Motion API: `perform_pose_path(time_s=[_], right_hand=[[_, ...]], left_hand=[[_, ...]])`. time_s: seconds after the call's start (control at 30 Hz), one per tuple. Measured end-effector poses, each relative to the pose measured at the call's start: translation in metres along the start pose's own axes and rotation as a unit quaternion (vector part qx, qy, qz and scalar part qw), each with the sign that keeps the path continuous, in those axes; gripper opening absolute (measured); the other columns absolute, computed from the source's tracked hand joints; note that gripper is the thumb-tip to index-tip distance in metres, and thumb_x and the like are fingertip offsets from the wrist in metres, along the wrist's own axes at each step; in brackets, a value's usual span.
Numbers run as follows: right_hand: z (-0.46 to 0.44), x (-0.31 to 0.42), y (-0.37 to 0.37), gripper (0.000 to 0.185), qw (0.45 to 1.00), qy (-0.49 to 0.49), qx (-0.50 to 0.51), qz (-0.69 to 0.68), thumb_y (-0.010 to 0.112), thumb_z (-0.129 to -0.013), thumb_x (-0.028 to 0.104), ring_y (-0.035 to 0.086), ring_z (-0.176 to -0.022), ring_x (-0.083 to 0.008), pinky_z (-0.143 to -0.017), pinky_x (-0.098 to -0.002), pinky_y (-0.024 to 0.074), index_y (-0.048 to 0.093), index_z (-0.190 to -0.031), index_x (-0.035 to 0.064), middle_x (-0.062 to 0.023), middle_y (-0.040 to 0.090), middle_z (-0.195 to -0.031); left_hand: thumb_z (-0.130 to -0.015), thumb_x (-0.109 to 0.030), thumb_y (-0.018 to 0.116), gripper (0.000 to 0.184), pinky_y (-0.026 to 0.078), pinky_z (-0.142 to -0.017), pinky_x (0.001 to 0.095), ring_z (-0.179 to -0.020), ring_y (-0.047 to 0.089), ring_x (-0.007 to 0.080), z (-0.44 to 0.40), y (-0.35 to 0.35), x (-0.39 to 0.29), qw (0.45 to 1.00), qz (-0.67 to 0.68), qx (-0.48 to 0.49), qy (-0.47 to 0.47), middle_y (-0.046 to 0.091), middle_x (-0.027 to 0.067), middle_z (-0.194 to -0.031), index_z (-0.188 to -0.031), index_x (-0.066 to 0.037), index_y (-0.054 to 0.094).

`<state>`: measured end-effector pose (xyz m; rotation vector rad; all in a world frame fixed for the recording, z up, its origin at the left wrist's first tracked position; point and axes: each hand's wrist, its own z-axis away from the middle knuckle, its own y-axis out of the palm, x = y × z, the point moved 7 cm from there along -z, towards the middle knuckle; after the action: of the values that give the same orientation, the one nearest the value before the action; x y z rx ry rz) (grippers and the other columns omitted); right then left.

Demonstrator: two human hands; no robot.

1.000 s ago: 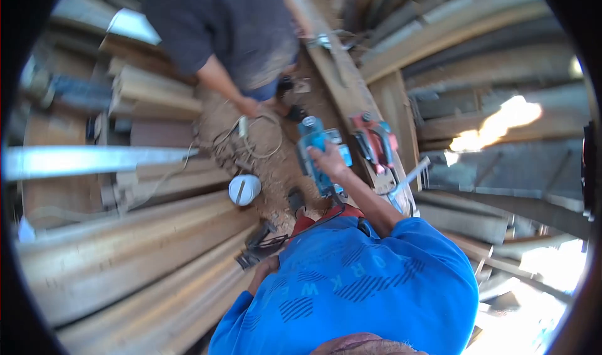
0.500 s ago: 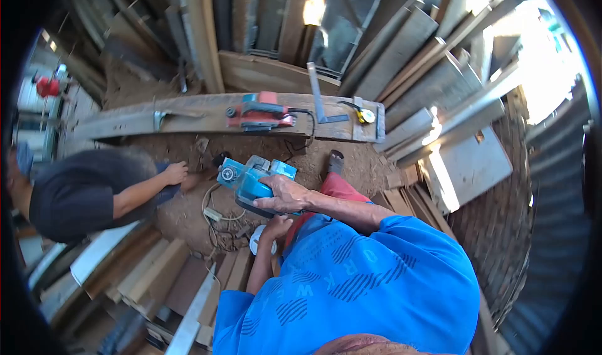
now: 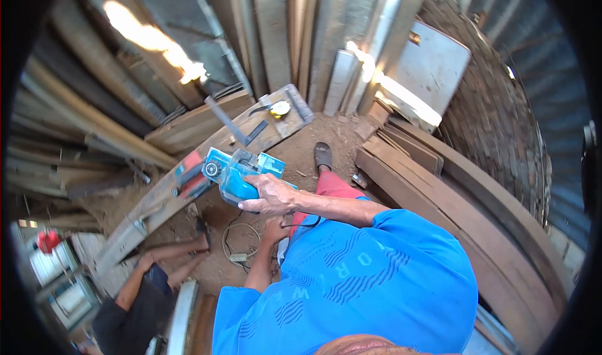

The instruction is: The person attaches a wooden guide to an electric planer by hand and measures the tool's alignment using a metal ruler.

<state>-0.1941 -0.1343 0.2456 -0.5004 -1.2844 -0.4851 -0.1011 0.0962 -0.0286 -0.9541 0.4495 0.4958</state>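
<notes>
My right hand [image 3: 269, 195] is wrapped round the handle of a blue power planer [image 3: 237, 174], held up in front of my body. Below it, my left hand [image 3: 274, 231] is closed near my waist, at a dark cord [image 3: 304, 226] that runs by the red shorts. The planer's front knob overlaps a red power tool [image 3: 192, 172] lying on a long wooden beam [image 3: 164, 195]. On the beam's far end are a metal square [image 3: 229, 124] and a yellow tape measure [image 3: 279, 109].
A co-worker in dark clothing [image 3: 141, 305] sits at the lower left. Upright boards [image 3: 269, 35] lean at the back, and long planks [image 3: 451, 220] lie on the right. A cable with a connector [image 3: 238, 257] rests on the dirt floor.
The view has swung to the right, and the co-worker now appears at the lower left. The blue planer has come over near the red tool. My left hand has come up to my waist.
</notes>
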Motion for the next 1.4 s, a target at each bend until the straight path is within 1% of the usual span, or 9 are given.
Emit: perform_pose_path(time_s=[0.2,0.5,0.53,0.6,0.67,0.97,1.03,1.27,1.4], right_hand=[[0.032,-0.021,-0.075,0.057,0.993,0.008,-0.106,-0.053,0.074,-0.092,0.038,0.073,-0.098,-0.0395,-0.088,-0.0479,0.0556,0.063,-0.127,-0.0061,-0.0288,0.072,-0.103],[0.070,-0.062,-0.103,0.058,0.970,0.023,-0.221,-0.102,0.075,-0.090,0.036,0.071,-0.103,-0.0399,-0.086,-0.0479,0.0555,0.063,-0.128,-0.0061,-0.0273,0.072,-0.110],[0.069,-0.065,-0.107,0.058,0.966,-0.008,-0.246,-0.080,0.076,-0.090,0.036,0.072,-0.105,-0.0397,-0.087,-0.0478,0.0556,0.062,-0.128,-0.0063,-0.0278,0.072,-0.111],[0.075,-0.072,-0.104,0.057,0.955,0.033,-0.280,-0.087,0.074,-0.091,0.038,0.071,-0.103,-0.0412,-0.089,-0.0480,0.0553,0.063,-0.126,-0.0053,-0.0272,0.072,-0.110],[0.078,-0.073,-0.099,0.059,0.966,0.098,-0.210,-0.119,0.074,-0.090,0.038,0.072,-0.103,-0.0400,-0.091,-0.0474,0.0552,0.063,-0.128,-0.0057,-0.0280,0.072,-0.109],[0.064,-0.060,-0.075,0.052,0.975,0.072,-0.208,-0.041,0.075,-0.091,0.041,0.072,-0.098,-0.0322,-0.087,-0.0492,0.0561,0.066,-0.119,-0.0014,-0.0213,0.074,-0.102],[0.056,-0.033,-0.079,0.042,0.978,0.077,-0.195,0.007,0.072,-0.094,0.037,0.067,-0.076,-0.0242,-0.069,-0.0456,0.0564,0.065,-0.115,0.0020,-0.0140,0.070,-0.087],[0.010,0.042,-0.046,0.041,0.979,0.068,-0.193,0.021,0.075,-0.092,0.024,0.065,-0.073,-0.0140,-0.067,-0.0337,0.0567,0.067,-0.121,-0.0032,-0.0063,0.071,-0.089],[-0.037,0.067,0.008,0.034,0.988,0.017,-0.144,0.054,0.075,-0.092,0.021,0.058,-0.063,-0.0090,-0.057,-0.0294,0.0501,0.067,-0.117,-0.0011,-0.0016,0.065,-0.077]], left_hand=[[-0.088,-0.026,0.071,0.024,0.054,-0.084,0.0563,-0.099,0.071,0.0463,0.039,-0.015,0.017,0.973,-0.039,0.185,-0.132,0.075,0.0236,-0.098,-0.101,-0.007,0.071],[-0.095,-0.040,0.067,0.042,0.053,-0.093,0.0562,-0.115,0.068,0.0472,0.028,-0.027,0.076,0.942,-0.020,0.209,-0.260,0.073,0.0284,-0.116,-0.111,-0.001,0.071],[-0.090,-0.043,0.076,0.043,0.055,-0.086,0.0503,-0.099,0.073,0.0401,0.020,-0.052,0.019,0.966,-0.070,0.195,-0.156,0.077,0.0241,-0.103,-0.099,-0.001,0.072],[-0.083,-0.039,0.087,0.040,0.054,-0.076,0.0421,-0.081,0.068,0.0242,0.021,-0.004,0.118,0.959,-0.004,0.158,-0.234,0.075,0.0141,-0.085,-0.086,-0.003,0.069],[-0.087,-0.025,0.084,0.027,0.051,-0.069,0.0357,-0.077,0.059,0.0112,0.018,-0.048,0.048,0.955,0.033,0.144,-0.256,0.068,0.0048,-0.076,-0.081,-0.005,0.067],[-0.099,-0.022,0.063,0.017,0.054,-0.088,0.0515,-0.102,0.071,0.0457,0.062,-0.039,0.109,0.956,0.042,-0.081,-0.280,0.076,0.0221,-0.103,-0.096,-0.007,0.070],[-0.101,-0.026,0.061,0.021,0.053,-0.088,0.0541,-0.103,0.070,0.0488,0.096,-0.032,0.135,0.918,0.060,-0.172,-0.353,0.075,0.0234,-0.105,-0.101,-0.007,0.070],[-0.103,-0.032,0.062,0.028,0.053,-0.080,0.0566,-0.090,0.071,0.0449,0.284,0.041,0.226,0.739,0.117,-0.459,-0.478,0.074,0.0230,-0.095,-0.104,-0.005,0.068],[-0.105,-0.026,0.062,0.022,0.054,-0.072,0.0499,-0.078,0.069,0.0351,0.366,0.080,0.278,0.472,0.406,-0.548,-0.558,0.070,0.0141,-0.083,-0.102,-0.005,0.066]])
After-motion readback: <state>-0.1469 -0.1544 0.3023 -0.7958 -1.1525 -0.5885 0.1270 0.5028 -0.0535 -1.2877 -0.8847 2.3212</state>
